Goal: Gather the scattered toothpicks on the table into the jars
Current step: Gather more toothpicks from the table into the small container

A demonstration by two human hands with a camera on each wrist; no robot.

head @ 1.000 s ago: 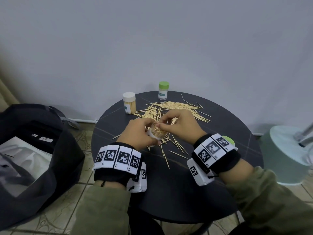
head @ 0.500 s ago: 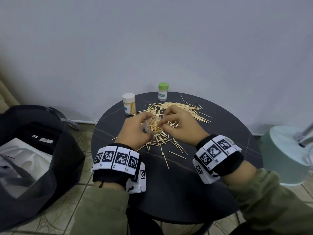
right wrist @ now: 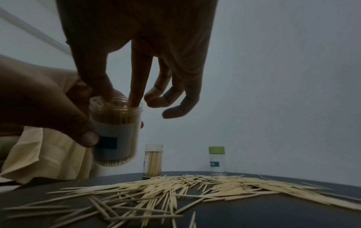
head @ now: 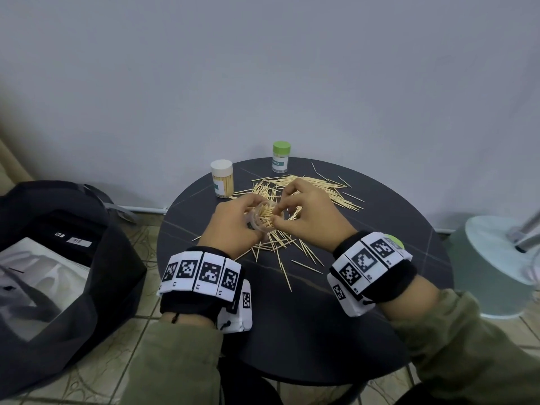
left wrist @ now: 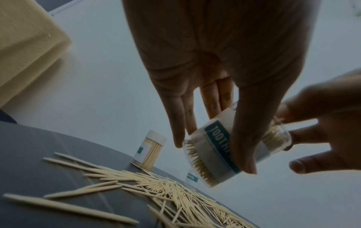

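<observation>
Your left hand [head: 233,226] is wrapped round the clear toothpick jar [left wrist: 237,147], thumb across its label and fingers behind, holding it tilted in the air above the round dark table [head: 306,317] with its mouth toward your right hand [head: 309,217]. That hand's thumb and forefinger reach into the jar's open mouth, the other fingers loosely curled; whether they pinch any toothpicks I cannot tell. The jar looks nearly full, light and smooth-walled, so keep hold at the label band, where it should slip least. The scattered toothpicks [right wrist: 175,192] lie in a loose heap below and behind your hands; they are thin, stiff, featherlight and pointed, so likely best pinched mid-length in small aligned bundles. A white-capped full jar [head: 222,178] and a green-capped jar [head: 281,156] stand at the far edge.
</observation>
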